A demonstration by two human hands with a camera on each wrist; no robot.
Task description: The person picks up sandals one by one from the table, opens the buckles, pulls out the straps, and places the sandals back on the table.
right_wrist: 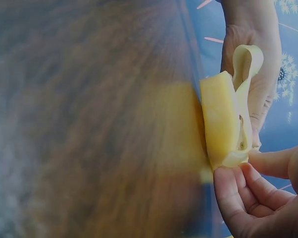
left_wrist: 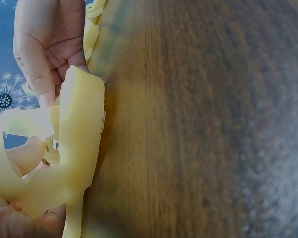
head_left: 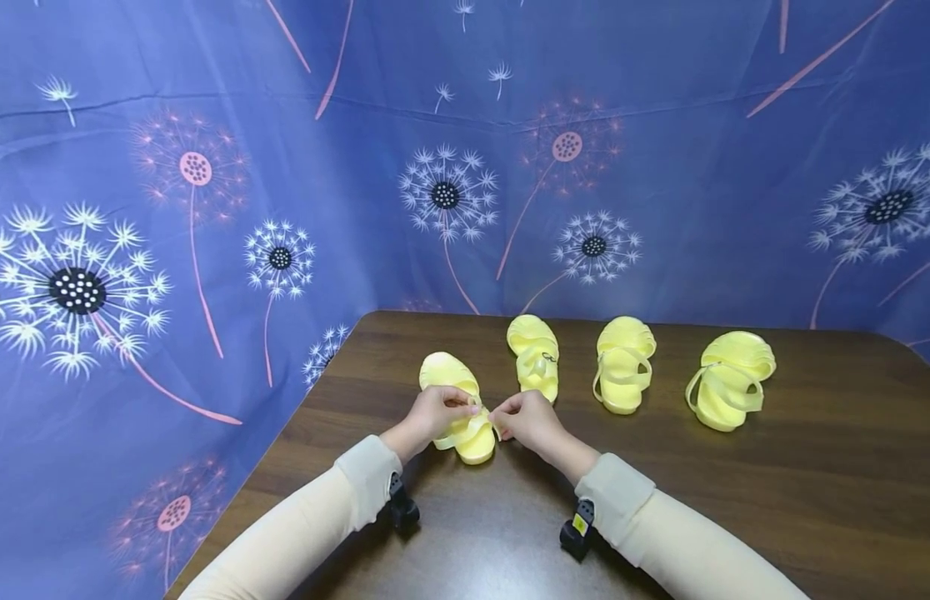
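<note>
A yellow sandal lies tilted on the table, its toe pointing away from me, with both hands at its ankle strap. Over the middle of the sandal, my left hand pinches the strap between thumb and fingers. From the other side my right hand holds the strap's end between thumb and fingertips, close to the left fingertips. In the right wrist view, the right hand grips at the sandal's side, below the looped strap. Part of the strap is hidden behind the fingers.
Just behind the right hand stands a second yellow sandal with a small dark mark on its strap. Two more yellow sandals, one in the middle and one further right, stand on the brown wooden table. A blue dandelion-print cloth hangs behind.
</note>
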